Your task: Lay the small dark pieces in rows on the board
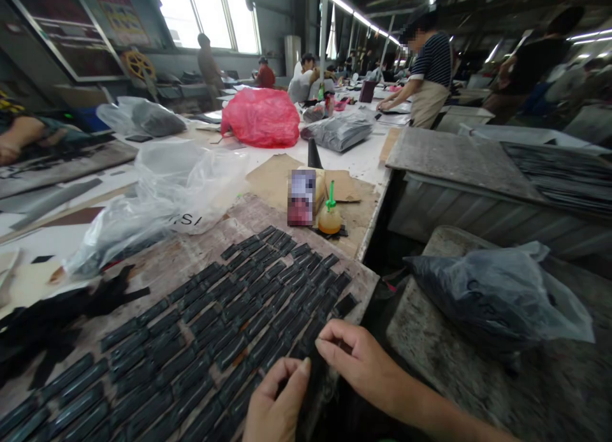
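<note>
Rows of small dark rectangular pieces (234, 311) lie across a worn, stained board (363, 282). Over the near right part of these rows is my left hand (280, 397), its thumb and forefinger brought together. My right hand (354, 359) is just to the right and a little farther away, also with thumb and fingertips pinched. Dark pieces lie right beneath and between both hands. Whatever the fingertips hold, if anything, is too small and dark to make out.
Beyond the board stand a small bottle with a green nozzle (329, 220) and a phone-like object (301, 198). Clear plastic (167, 180) and black strips (62, 321) lie left. A filled bag (492, 295) sits right. A person in a striped shirt (433, 62) stands farther off.
</note>
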A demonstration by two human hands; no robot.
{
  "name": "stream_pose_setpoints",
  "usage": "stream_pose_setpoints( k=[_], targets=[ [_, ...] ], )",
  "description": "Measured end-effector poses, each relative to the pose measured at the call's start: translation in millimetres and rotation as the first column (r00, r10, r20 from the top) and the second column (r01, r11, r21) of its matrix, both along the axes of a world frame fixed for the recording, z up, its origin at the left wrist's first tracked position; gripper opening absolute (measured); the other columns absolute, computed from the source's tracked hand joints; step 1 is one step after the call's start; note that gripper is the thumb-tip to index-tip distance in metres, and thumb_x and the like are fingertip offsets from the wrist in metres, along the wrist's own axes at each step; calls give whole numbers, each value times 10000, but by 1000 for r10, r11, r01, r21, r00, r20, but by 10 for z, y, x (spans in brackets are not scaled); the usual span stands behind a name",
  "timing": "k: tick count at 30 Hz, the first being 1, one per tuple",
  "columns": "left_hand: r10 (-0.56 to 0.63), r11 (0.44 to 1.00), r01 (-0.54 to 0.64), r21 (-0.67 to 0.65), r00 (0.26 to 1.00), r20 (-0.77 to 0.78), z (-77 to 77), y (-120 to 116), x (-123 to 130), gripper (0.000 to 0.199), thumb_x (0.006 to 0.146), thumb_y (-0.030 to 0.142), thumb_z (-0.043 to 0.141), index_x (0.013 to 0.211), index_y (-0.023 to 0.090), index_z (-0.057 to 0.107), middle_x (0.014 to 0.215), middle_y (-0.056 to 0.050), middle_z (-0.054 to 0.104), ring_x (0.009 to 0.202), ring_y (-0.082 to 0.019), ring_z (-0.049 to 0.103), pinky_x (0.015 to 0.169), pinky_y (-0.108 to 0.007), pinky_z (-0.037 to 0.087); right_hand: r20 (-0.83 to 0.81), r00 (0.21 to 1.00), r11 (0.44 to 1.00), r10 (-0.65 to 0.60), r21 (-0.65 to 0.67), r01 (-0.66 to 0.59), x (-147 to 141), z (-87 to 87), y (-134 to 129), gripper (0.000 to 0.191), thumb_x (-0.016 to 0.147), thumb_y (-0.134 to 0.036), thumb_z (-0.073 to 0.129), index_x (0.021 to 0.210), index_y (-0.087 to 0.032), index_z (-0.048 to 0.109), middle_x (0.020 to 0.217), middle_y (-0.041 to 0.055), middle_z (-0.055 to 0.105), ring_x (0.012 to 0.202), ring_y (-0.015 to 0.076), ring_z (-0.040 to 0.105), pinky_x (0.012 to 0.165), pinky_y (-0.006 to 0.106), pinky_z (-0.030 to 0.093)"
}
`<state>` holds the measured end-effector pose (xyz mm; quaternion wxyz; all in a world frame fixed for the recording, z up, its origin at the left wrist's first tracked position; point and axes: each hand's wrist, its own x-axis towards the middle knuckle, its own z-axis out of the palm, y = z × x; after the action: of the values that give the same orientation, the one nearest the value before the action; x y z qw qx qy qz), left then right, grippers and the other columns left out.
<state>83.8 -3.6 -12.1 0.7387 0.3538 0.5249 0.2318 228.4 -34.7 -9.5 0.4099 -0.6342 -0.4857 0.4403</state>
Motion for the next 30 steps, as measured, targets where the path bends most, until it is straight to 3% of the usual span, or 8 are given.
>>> stream_pose_setpoints(
  k=[6, 9, 13, 17, 20, 24, 27, 30],
  targets=[
    [-150, 967, 162, 196, 986, -78, -62, 169, 540, 392, 606, 526, 594, 626, 145, 504, 547, 22, 406, 539, -117, 346, 515, -229, 315, 242, 945, 968, -220, 177, 180, 452, -172, 3, 178, 834, -277, 518, 691, -178, 557, 696, -9, 499, 674, 131, 486, 630, 244, 385],
    [-135, 957, 170, 233, 978, -159, -67, 255, 732, 383, 581, 528, 558, 613, 152, 492, 528, 28, 380, 532, -120, 314, 504, -237, 293, 353, 884, 939, -306, 268, 218, 635, -256, 98, 172, 838, -263, 516, 692, -186, 564, 748, 14, 517, 765, 161, 508, 713, 284, 395],
    [-97, 925, 193, 329, 953, -288, -103, 286, 760, 342, 632, 510, 527, 612, 170, 500, 549, 22, 411, 540, -131, 349, 515, -243, 311, 415, 842, 927, -346, 291, 237, 768, -317, 220, 155, 831, -246, 528, 690, -192, 561, 769, 24, 527, 820, 184, 501, 760, 318, 396],
    [-186, 789, 415, 453, 864, -468, -207, 234, 657, 280, 784, 442, 441, 764, 196, 573, 713, -21, 601, 684, -178, 550, 655, -269, 409, 447, 829, 930, -336, 296, 218, 815, -348, 294, 169, 836, -232, 523, 673, -192, 539, 749, 18, 521, 792, 180, 491, 744, 323, 396],
    [-273, 631, 600, 492, 765, -583, -262, 206, 626, 283, 868, 359, 372, 1009, 239, 587, 951, -22, 666, 852, -188, 622, 737, -272, 458, 455, 825, 933, -336, 281, 225, 840, -350, 330, 172, 841, -224, 513, 674, -189, 536, 751, 18, 513, 781, 177, 493, 735, 322, 394],
    [-214, 442, 759, 479, 607, -765, -256, 211, 687, 369, 892, 257, 320, 1181, 229, 548, 1005, -54, 667, 793, -213, 651, 665, -296, 515, 457, 825, 938, -333, 250, 240, 869, -330, 362, 162, 841, -210, 506, 684, -186, 540, 774, 25, 508, 798, 180, 506, 742, 318, 398],
    [-168, 362, 846, 392, 472, -865, -211, 232, 749, 405, 883, 182, 335, 1246, 218, 510, 895, -67, 687, 662, -210, 648, 596, -292, 517, 480, 813, 942, -328, 229, 245, 868, -324, 370, 154, 839, -199, 512, 687, -190, 537, 784, 27, 512, 810, 182, 507, 750, 315, 400],
    [-175, 317, 907, 276, 342, -923, -141, 269, 811, 443, 883, 139, 348, 1308, 230, 435, 876, -69, 687, 684, -213, 649, 610, -295, 517, 518, 791, 944, -326, 223, 243, 855, -335, 370, 149, 840, -191, 515, 693, -195, 537, 785, 29, 521, 807, 182, 504, 748, 312, 405]
  ],
)
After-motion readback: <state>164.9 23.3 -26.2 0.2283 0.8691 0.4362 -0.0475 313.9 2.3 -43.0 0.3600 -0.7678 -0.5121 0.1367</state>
